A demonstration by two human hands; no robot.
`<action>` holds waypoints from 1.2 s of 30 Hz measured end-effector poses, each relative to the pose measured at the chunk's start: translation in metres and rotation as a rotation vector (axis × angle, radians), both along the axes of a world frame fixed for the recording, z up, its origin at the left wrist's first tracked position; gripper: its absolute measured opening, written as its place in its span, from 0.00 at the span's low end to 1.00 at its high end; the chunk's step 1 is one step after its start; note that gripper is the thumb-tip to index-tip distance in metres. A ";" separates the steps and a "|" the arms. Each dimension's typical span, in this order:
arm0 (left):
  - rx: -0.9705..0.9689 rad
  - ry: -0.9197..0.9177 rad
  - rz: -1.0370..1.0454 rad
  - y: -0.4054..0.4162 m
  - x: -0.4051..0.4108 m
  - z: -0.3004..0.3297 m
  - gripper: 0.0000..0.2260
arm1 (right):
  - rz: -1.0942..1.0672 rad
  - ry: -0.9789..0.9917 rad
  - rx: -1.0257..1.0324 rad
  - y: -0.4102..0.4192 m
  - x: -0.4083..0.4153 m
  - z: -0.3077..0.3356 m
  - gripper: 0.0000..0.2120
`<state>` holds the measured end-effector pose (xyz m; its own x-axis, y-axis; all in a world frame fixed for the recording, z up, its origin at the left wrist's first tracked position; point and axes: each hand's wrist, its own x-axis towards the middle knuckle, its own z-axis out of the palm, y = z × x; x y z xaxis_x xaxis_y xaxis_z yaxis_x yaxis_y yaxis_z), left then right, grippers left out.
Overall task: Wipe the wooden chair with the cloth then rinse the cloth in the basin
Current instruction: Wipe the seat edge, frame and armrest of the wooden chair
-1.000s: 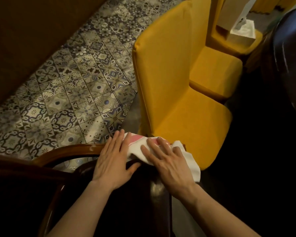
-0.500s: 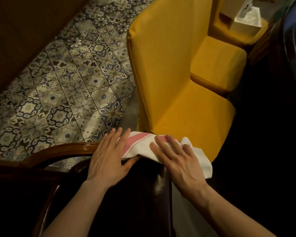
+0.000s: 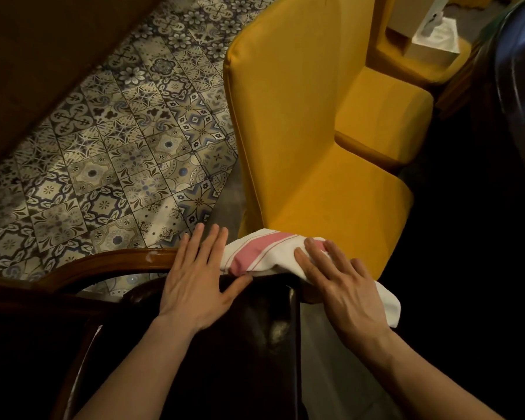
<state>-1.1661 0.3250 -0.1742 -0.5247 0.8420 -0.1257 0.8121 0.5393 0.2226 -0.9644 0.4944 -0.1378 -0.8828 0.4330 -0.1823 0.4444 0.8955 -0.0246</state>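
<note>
My left hand [image 3: 196, 283] lies flat and spread on the top of the dark wooden chair [image 3: 249, 344], its thumb tucked against the edge of the white cloth [image 3: 264, 253] with the pink stripe. My right hand [image 3: 341, 292] presses open-palmed on the cloth's other end, gripping nothing. The cloth drapes over the chair's top rail, just in front of a yellow chair [image 3: 309, 131] on the patterned tile floor [image 3: 109, 159]

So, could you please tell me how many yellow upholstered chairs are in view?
3: the nearest yellow chair just beyond the cloth, a second behind it, and a third at the top edge, partly cut off. More may stand out of frame.
</note>
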 end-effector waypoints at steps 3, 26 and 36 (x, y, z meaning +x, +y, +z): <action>-0.021 0.009 0.000 0.002 0.005 0.000 0.44 | -0.033 -0.015 -0.005 -0.005 -0.004 0.002 0.39; 0.125 -0.209 0.023 -0.003 0.002 0.007 0.46 | 0.032 -0.010 -0.080 -0.040 -0.044 0.001 0.32; 0.152 -0.066 -0.227 0.019 0.018 0.031 0.44 | 0.001 0.044 -0.174 -0.038 -0.044 0.005 0.31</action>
<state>-1.1482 0.3442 -0.1429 -0.3150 0.9490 -0.0164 0.8895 0.3012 0.3437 -1.0083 0.4564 -0.1331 -0.8921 0.3973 -0.2151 0.4383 0.8766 -0.1986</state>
